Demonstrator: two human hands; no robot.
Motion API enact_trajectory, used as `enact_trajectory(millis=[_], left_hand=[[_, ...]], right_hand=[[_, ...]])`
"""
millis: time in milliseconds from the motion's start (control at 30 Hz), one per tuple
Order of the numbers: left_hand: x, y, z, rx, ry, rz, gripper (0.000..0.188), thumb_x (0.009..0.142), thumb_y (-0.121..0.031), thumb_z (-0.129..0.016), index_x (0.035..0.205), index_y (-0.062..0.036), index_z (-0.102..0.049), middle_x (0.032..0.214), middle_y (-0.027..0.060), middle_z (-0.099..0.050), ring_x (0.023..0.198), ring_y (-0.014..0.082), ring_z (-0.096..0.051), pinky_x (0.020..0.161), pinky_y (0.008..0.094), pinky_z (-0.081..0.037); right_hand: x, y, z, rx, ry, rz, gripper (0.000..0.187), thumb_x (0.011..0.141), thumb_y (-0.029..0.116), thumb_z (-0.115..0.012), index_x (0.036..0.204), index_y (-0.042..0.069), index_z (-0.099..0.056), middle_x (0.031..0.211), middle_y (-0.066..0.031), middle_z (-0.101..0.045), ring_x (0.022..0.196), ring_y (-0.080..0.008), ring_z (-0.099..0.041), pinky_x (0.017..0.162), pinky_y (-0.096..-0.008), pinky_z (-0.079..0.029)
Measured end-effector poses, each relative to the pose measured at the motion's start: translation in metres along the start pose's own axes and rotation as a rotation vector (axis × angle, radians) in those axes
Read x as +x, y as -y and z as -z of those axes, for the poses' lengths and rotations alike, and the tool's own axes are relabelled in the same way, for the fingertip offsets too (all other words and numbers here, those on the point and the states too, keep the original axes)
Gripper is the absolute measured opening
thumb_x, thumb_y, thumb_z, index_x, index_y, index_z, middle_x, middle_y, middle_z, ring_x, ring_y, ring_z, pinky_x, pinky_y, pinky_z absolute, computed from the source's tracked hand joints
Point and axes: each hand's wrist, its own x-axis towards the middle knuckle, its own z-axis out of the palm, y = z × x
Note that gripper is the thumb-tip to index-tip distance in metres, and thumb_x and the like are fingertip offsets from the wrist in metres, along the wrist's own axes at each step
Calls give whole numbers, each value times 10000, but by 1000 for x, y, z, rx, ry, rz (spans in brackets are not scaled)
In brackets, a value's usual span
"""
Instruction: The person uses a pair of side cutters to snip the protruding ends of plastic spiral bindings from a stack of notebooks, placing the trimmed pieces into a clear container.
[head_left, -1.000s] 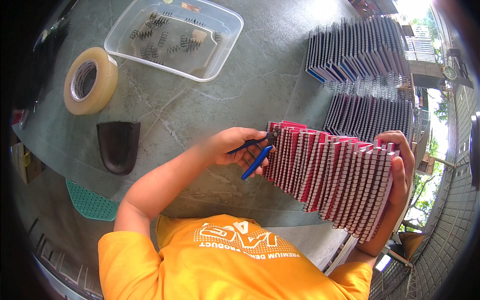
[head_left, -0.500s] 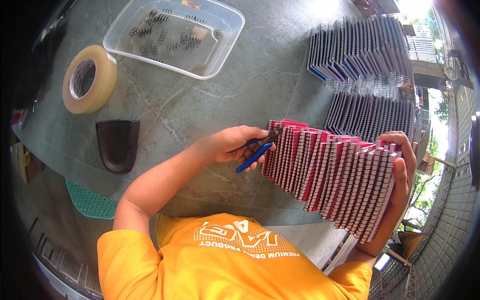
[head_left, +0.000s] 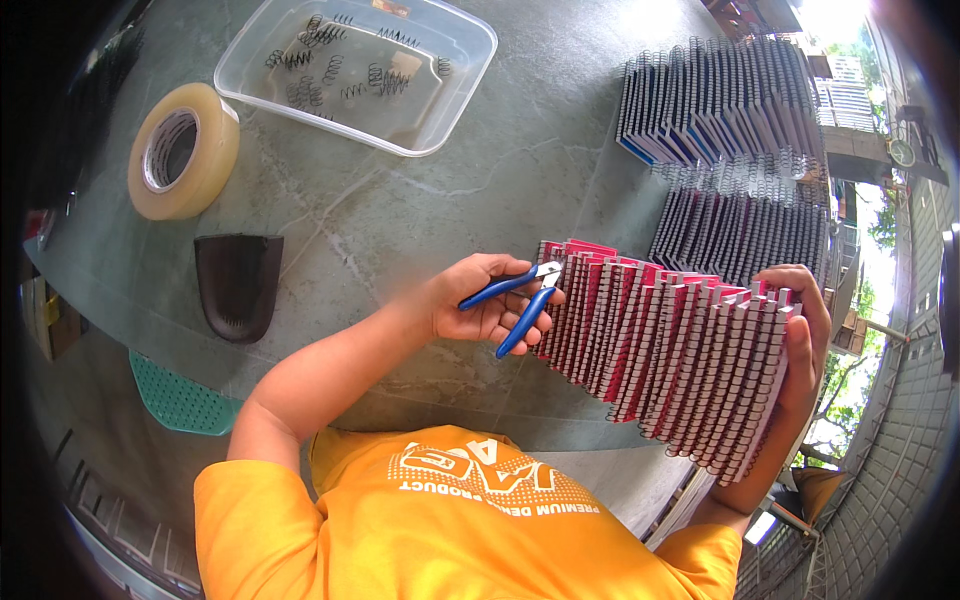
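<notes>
My left hand (head_left: pixel 455 312) is closed around blue-handled wire cutters (head_left: pixel 521 324). Their handles are spread and the metal jaws are at the near-left end of a row of spiral-bound notebooks (head_left: pixel 660 345). These notebooks have red and pink covers and dark wire coils, packed tightly side by side with the coils facing me. At the row's right end, my right hand (head_left: pixel 808 310) grips the outer notebook, fingers over the top and thumb against its side. Whether the jaws touch a coil I cannot tell.
A clear plastic box (head_left: pixel 310 118) holding several short coil pieces stands at the back. Left of it are a tape roll (head_left: pixel 218 150), a dark rounded piece (head_left: pixel 238 288) and a green perforated piece (head_left: pixel 180 395). Blue notebooks (head_left: pixel 720 110) and dark-coiled notebooks (head_left: pixel 735 238) stand at back right.
The cutters' handles have spread apart and the lower handle has swung down and right. My left fingers have loosened around them. My right hand and the red notebooks stay in place.
</notes>
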Motion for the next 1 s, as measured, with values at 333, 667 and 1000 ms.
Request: enact_trajectory(millis=[333, 667, 1000], left_hand=[[11, 23, 11, -365, 321, -44, 529, 965, -338, -261, 1335, 30, -346, 1098, 297, -570, 938, 431, -612, 802, 565, -508], [11, 18, 13, -437, 364, 10, 519, 971, -333, -261, 1363, 4, -313, 1102, 304, -560, 943, 442, -603, 816, 567, -503], [-12, 18, -3, -106, 30, -97, 524, 972, -391, -228, 1286, -29, -440, 881, 186, -635, 754, 288, -630, 701, 408, -528]], right_hand=[[3, -3, 1, -15, 11, 37, 727, 782, 653, -446, 917, -53, -555, 851, -93, -519, 770, -163, -491, 696, -281, -361], [0, 0, -5, 10, -48, 22, 723, 783, 648, -448, 903, -57, -552, 866, -115, -516, 792, -184, -502, 720, -298, -371], [7, -2, 6, 59, 117, -52, 877, 780, 746, -335, 979, -74, -570, 984, -149, -528, 924, -211, -509, 824, -308, -375]])
